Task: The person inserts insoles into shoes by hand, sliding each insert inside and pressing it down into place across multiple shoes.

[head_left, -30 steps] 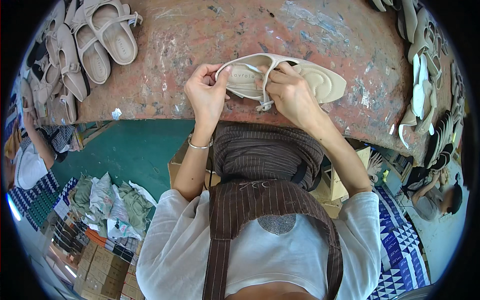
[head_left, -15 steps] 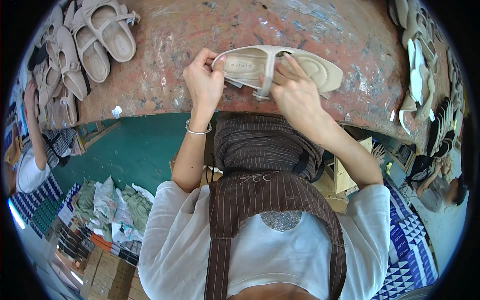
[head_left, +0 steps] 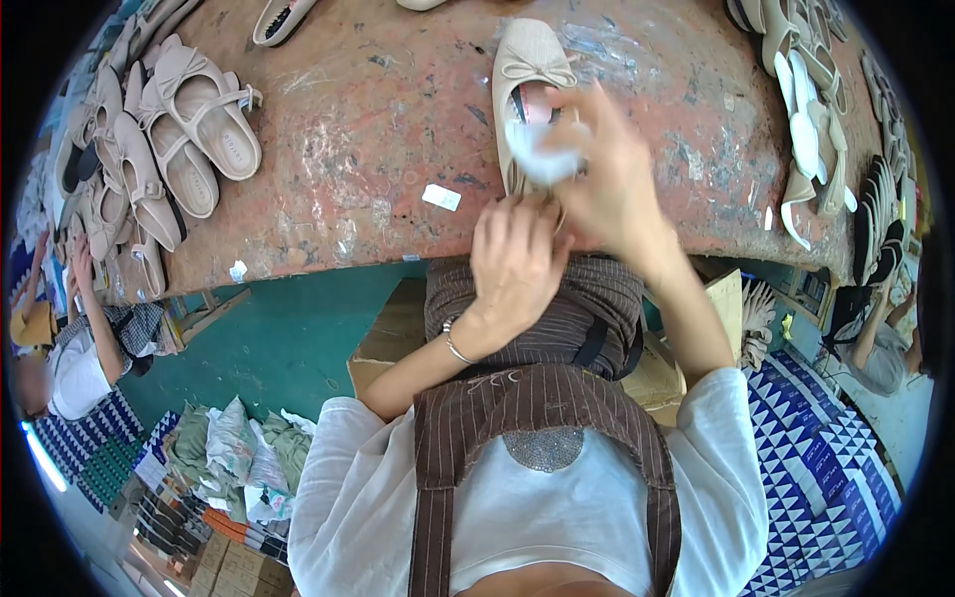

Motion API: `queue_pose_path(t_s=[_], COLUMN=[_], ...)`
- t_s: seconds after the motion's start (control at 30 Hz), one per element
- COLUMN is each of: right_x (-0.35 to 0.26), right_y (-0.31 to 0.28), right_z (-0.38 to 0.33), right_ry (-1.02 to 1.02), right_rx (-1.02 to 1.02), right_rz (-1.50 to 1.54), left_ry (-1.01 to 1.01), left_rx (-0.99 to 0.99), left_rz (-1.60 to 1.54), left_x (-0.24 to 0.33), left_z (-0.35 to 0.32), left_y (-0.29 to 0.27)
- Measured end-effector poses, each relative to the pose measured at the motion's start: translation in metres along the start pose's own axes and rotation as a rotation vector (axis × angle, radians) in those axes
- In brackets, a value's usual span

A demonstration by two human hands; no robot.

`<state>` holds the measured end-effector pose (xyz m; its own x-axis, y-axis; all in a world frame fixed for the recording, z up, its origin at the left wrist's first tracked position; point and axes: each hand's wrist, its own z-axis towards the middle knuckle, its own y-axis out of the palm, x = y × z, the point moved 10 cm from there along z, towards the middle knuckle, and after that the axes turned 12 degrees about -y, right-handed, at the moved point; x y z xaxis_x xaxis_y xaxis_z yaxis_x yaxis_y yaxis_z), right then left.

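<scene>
A beige bow-front shoe [head_left: 530,55] lies on the worn table with its toe pointing away from me. Its inside shows a dark and pinkish patch. My left hand [head_left: 517,254] is closed around the heel end, at the table's near edge, and hides that part. Above the shoe's opening, my right hand [head_left: 612,164] pinches a whitish curved piece [head_left: 542,157]. Motion blurs both the hand and the piece, so its kind is unclear. A small white label [head_left: 441,197] lies on the table left of the shoe.
Beige shoes [head_left: 214,124] are heaped at the table's left. More shoes and white pieces [head_left: 799,129] line its right side, with dark soles [head_left: 877,234] beyond. Another shoe [head_left: 282,20] lies at the far edge. Cardboard boxes [head_left: 388,328] stand below; other people work on both sides.
Earlier both hands held a beige strapped shoe sideways; now the shoe before me points away. My left hand has moved to its heel, and my right hand has taken hold of the whitish piece.
</scene>
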<state>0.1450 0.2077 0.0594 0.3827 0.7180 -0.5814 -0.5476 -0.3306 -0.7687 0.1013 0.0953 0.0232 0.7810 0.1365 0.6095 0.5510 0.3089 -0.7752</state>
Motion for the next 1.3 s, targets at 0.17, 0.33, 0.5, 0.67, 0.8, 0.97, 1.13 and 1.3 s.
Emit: queue_pose_path(t_s=[0.17,0.33,0.5,0.67,0.8,0.97,1.13,1.3], right_x=[-0.023,0.026,0.0,0.013,-0.013,0.028,0.052,0.022], right_y=[0.027,0.062,0.037,0.051,0.037,0.058,0.085,0.044], right_z=[0.002,0.025,0.012,0.024,0.019,0.035,0.034,0.046], right_ry=[-0.094,0.039,-0.187,0.013,-0.048,0.141,0.138,-0.059], right_rx=[0.004,-0.211,0.175,-0.042,0.002,-0.284,-0.365,-0.211], right_rz=[-0.333,-0.342,-0.541,-0.478,-0.51,-0.406,-0.559,-0.581], left_ry=[0.024,0.046,0.038,0.075,0.034,0.053,0.067,0.08], left_rx=[-0.247,-0.231,-0.241,-0.242,-0.23,-0.221,-0.164,-0.165], left_rz=[0.134,0.215,0.121,0.157,-0.054,0.047,0.07,0.029], left_x=[-0.004,-0.01,-0.009,-0.005,-0.007,-0.012,-0.008,-0.01], left_z=[-0.004,-0.007,-0.007,-0.005,-0.004,-0.006,0.003,-0.001], left_y=[0.046,0.054,0.052,0.05,0.046,0.051,0.048,0.035])
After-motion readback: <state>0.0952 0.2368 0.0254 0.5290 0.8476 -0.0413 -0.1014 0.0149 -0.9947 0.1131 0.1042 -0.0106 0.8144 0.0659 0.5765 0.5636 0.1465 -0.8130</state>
